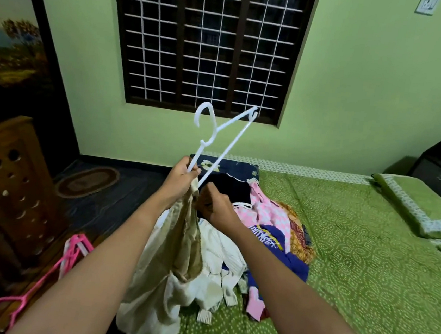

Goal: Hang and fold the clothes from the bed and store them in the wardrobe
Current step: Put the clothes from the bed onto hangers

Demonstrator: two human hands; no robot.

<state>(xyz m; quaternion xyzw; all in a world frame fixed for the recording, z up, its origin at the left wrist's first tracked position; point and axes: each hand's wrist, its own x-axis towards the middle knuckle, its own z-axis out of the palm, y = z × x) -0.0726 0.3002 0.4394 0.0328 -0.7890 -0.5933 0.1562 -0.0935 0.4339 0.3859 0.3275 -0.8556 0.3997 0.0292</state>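
Left grip around white hanger, long bar up-right; right grip pinching beige garment.

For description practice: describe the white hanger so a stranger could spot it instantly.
Find the barred window; below it, over the clothes pile on the green bed, the left hand holds the white hanger with a beige garment. Unlike the pink hangers on the floor, it is raised.

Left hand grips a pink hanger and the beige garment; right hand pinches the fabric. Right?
No: head view shows the hanger in the left hand is white; the pink hangers lie lower left. The beige garment and right hand are as stated.
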